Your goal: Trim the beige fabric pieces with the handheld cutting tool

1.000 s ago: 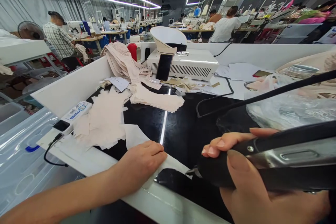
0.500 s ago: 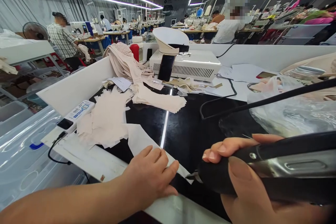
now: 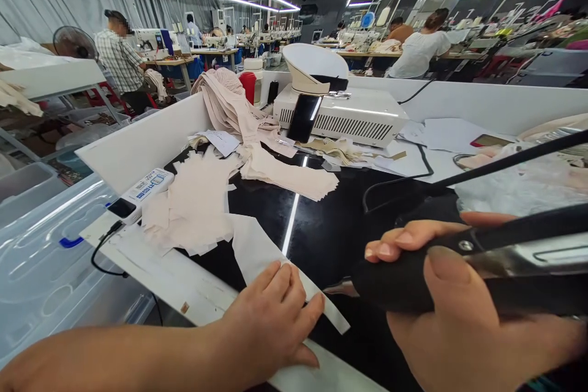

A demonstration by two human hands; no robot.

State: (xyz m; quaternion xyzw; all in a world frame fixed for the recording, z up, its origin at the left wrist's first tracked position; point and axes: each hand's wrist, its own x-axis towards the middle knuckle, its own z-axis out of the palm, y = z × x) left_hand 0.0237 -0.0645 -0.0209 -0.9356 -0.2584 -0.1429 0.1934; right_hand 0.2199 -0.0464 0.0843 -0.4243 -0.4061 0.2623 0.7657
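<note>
My left hand (image 3: 271,318) lies palm down at the near edge of the glossy black bench (image 3: 331,226), its fingers (image 3: 287,278) spread open and flat, holding nothing but pressing on the near part of a long off-white strip of thin material (image 3: 255,245). The strip is plain and pale, with straight cut edges. It runs from the far left, beside a loose heap of pale pink fabric offcuts (image 3: 193,208), towards the near right, and it ends in a squared corner just past my fingertips. My right hand (image 3: 454,324) is closed tight round a black-handled hand tool with a metal tip (image 3: 399,285), thumb on top and the other fingers wrapped over the far side. The tip points left and sits just beside the strip's right edge, near my left fingertips; I cannot tell if it touches. Left of the heap, a white oblong device with blue lettering (image 3: 144,190) lies on the bench's white border. On the far side stands a white vented machine box (image 3: 353,116) with a dark phone (image 3: 305,117) leaning against it, and a clear plastic bag (image 3: 519,187) sits at the right.
</note>
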